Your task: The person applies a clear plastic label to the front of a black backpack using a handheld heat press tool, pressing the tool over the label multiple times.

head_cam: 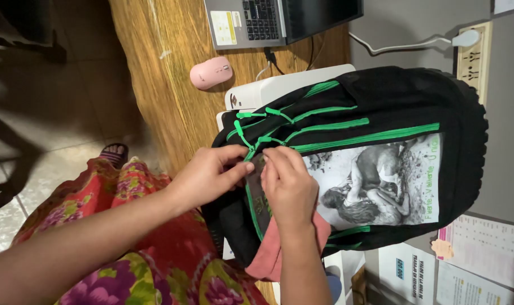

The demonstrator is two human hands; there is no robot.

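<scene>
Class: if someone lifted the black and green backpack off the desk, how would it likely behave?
The backpack is fabric, so it probably sags. It looks filled out, perhaps fairly heavy. Both hands, left and right, work its zipper pull, so contents might spill.

Matt black cloth backpack with green zip tapes; grainy wooden worktop; smooth glossy pink plastic mouse.
</scene>
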